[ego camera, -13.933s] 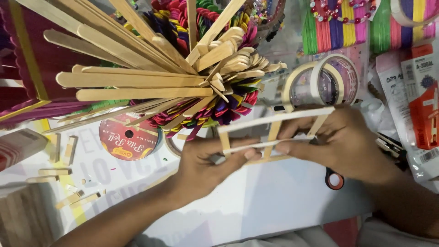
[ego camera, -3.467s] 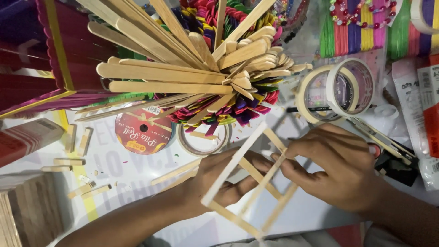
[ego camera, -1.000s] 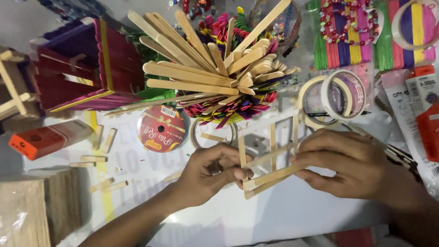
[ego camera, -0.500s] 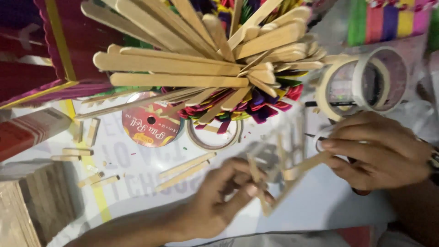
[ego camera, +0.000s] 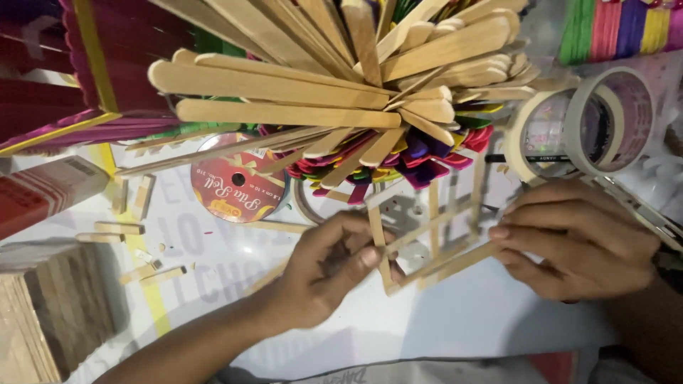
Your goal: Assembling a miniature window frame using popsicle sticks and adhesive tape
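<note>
left hand (ego camera: 331, 267) pinches frame (ego camera: 427, 235) at its left rail; right hand (ego camera: 576, 238) grips right side | frame above surface (ego camera: 469, 320) near front edge | light, thin, fragile joints: hold by rails

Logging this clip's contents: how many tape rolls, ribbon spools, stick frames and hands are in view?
Tape rolls: 2
Ribbon spool: 1
Stick frame: 1, gripped by both hands
Hands: 2, left hand and right hand
Total: 6
</note>
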